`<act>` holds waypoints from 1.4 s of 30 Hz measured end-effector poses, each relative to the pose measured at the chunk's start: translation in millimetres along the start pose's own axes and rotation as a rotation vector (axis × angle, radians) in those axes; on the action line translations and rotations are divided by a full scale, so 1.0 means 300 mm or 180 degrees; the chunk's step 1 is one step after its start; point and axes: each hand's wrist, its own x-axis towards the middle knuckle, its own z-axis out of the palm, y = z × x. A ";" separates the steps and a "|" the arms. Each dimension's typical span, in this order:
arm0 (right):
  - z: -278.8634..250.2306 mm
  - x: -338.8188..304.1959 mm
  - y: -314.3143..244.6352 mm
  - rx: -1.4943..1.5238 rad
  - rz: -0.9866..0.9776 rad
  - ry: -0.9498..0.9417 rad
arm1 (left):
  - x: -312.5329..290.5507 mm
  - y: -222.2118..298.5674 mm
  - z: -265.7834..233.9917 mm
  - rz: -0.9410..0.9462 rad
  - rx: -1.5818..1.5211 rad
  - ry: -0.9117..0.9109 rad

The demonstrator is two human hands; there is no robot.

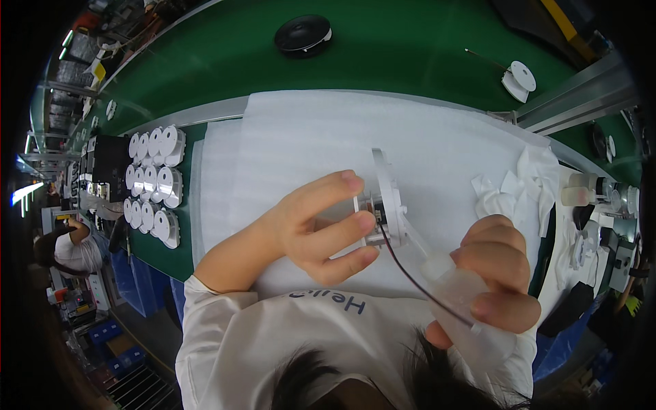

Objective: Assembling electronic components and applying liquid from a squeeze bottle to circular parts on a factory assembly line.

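Over the white sheet, my left hand [311, 229] grips a white round plastic assembly [391, 198] on edge between thumb and fingers. Metal and dark inner parts show on the side facing my left fingers. A thin dark wire [400, 268] hangs from it, running down across the bottle, with a small pale connector at its end. My right hand [499, 263] is wrapped round a translucent squeeze bottle [454, 290]. The bottle tilts up and left, its narrow nozzle [415, 238] at the lower right side of the assembly; I cannot tell whether the tip touches.
Rows of white round parts [164, 186] stand at the left. Crumpled white cloths [502, 195] lie right on the white sheet [294, 130]. Beyond, a green belt [403, 55] carries a black disc-shaped device [303, 34] and a white spool-like part [519, 80]. Small bottles [581, 195] stand far right.
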 end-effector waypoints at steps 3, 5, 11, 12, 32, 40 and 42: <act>-0.001 0.008 -0.008 0.0012 0.0080 -0.0055 | 0.006 0.000 0.003 0.0026 0.0011 0.0023; 0.012 0.016 -0.011 0.0000 0.0216 -0.0055 | 0.008 0.002 0.001 0.0048 0.0042 0.0013; 0.030 0.029 -0.009 0.0102 0.0092 0.0388 | 0.013 0.004 -0.010 -0.0013 -0.0068 -0.0078; 0.030 0.029 -0.009 0.0093 0.0077 0.0402 | 0.014 0.003 -0.009 0.0011 -0.0077 -0.0083; 0.030 0.010 -0.014 -0.0178 -0.0098 0.0056 | 0.011 0.016 -0.023 -0.1326 -0.0667 0.0213; 0.034 -0.003 -0.024 -0.0256 -0.0471 0.0162 | 0.056 0.032 -0.055 -0.2483 -0.1868 0.0211; 0.029 0.000 -0.017 -0.0298 -0.0408 0.0141 | 0.059 0.034 -0.071 -0.2882 -0.2520 0.0028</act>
